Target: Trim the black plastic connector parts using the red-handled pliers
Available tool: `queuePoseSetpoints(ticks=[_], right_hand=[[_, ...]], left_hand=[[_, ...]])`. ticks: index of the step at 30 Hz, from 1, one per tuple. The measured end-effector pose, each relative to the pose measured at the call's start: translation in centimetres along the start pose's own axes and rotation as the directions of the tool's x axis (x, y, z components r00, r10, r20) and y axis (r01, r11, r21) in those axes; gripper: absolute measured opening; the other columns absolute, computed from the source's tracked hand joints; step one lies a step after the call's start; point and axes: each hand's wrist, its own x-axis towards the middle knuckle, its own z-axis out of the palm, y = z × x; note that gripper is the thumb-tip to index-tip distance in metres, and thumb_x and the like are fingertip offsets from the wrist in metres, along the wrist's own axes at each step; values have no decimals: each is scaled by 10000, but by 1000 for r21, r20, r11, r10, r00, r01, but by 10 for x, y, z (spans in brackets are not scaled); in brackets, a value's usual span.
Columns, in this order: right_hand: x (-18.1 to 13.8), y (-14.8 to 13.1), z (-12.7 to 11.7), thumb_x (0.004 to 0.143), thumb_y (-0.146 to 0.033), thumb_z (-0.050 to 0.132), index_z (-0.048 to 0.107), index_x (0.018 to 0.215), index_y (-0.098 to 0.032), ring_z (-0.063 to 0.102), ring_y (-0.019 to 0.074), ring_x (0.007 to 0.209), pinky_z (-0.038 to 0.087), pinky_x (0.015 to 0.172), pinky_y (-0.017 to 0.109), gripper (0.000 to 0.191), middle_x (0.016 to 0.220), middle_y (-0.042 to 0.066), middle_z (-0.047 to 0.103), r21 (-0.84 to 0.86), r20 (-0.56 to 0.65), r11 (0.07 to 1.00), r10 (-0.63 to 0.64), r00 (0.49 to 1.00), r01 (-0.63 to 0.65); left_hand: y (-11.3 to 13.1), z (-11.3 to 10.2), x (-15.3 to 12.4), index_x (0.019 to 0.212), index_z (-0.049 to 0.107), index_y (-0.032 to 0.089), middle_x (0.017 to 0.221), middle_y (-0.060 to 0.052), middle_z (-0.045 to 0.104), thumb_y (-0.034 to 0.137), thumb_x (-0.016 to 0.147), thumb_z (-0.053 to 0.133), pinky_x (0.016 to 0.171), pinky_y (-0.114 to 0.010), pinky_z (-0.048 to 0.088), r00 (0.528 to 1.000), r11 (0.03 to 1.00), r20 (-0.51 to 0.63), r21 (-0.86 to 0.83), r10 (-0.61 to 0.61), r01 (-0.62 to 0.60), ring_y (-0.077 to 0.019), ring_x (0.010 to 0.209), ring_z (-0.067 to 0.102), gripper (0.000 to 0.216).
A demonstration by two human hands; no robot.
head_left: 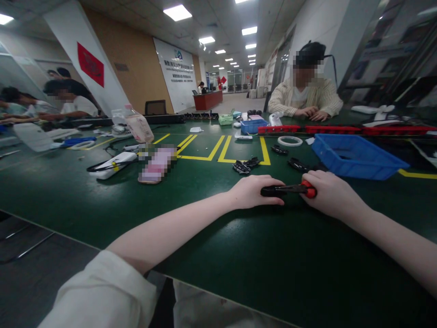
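Note:
My right hand (327,193) is wrapped round the red handles of a pair of pliers (294,188), whose narrow metal jaws point left. In my left hand (254,190) a small black plastic part (269,191) is gripped between thumb and fingers. The jaw tips meet this part; whether they bite on it I cannot make out. Just beyond my left hand lie black parts (244,166) on the green table (218,237). Another black part (297,164) rests beyond my right hand, with a smaller one (280,150) farther back.
A blue bin (358,157) stands behind my right hand, near a roll of white tape (290,140). To the left lie a phone (157,165), a white power bank (114,165) with a black cable, and a bottle (139,125). A person (305,91) sits across the table.

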Motion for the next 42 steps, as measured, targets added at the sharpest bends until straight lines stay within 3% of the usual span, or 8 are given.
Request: queuePoseSetpoints(ticks=[7,11,16,20,23,28,35,42], right_hand=[[1,-2,1,736,-284,492,454,649,-220,497,203,612,399,574,331,114,674,63,554,-9,12,1000,15,1000,-14],[1,-3,0,747,-283,495,453,661,-217,501,202,620,405,585,324,117,675,59,549,-57,18,998,18,1000,-17],[1,-3,-1,756,-263,501,482,688,-204,527,214,670,417,618,321,92,702,66,564,-118,35,992,56,998,-52],[1,-4,-1,746,-258,509,498,696,-199,532,225,686,410,628,329,79,711,72,572,-145,-1,985,94,996,-94],[1,-4,-2,748,-255,507,500,702,-199,525,219,677,406,616,321,73,707,67,570,-140,-17,983,120,993,-121],[1,-5,-4,758,-252,514,476,684,-207,523,210,676,405,614,315,95,698,60,567,-138,-17,980,146,989,-146],[2,-8,-8,751,-223,531,484,703,-196,522,212,694,400,627,312,72,727,70,579,-133,-5,982,132,991,-132],[2,-14,-12,747,-201,534,513,734,-180,514,218,720,383,654,318,33,760,83,589,-134,13,988,78,997,-75]], left_hand=[[-1,3,-1,1118,631,184,1035,-40,698,431,796,686,791,-285,463,999,997,-47,80,-16,20,-188,917,644,410],[-1,2,-1,1128,619,174,1048,-46,689,440,818,654,759,-282,475,998,998,-27,41,-50,51,-190,922,638,410],[-3,3,-1,1174,590,126,1069,-77,670,332,838,641,810,-289,479,996,996,-69,-73,-48,43,-182,934,622,397],[-4,4,0,1221,555,133,995,-60,658,277,842,622,684,-272,485,986,970,-44,-188,-163,152,-130,720,600,411],[-2,3,2,1276,498,137,1006,-61,633,201,853,583,616,-243,481,966,894,21,-376,-256,245,-90,640,580,436],[-4,3,3,1342,408,139,1079,-83,568,106,830,550,642,-246,514,958,736,117,-618,-262,277,-96,713,615,532],[-7,4,4,1330,430,127,1065,-77,567,97,833,542,644,-250,493,950,749,154,-586,-271,309,-92,705,584,510],[-3,5,3,1081,547,115,847,-17,596,138,849,531,687,-266,472,963,848,169,-459,-209,265,-137,753,572,234]])
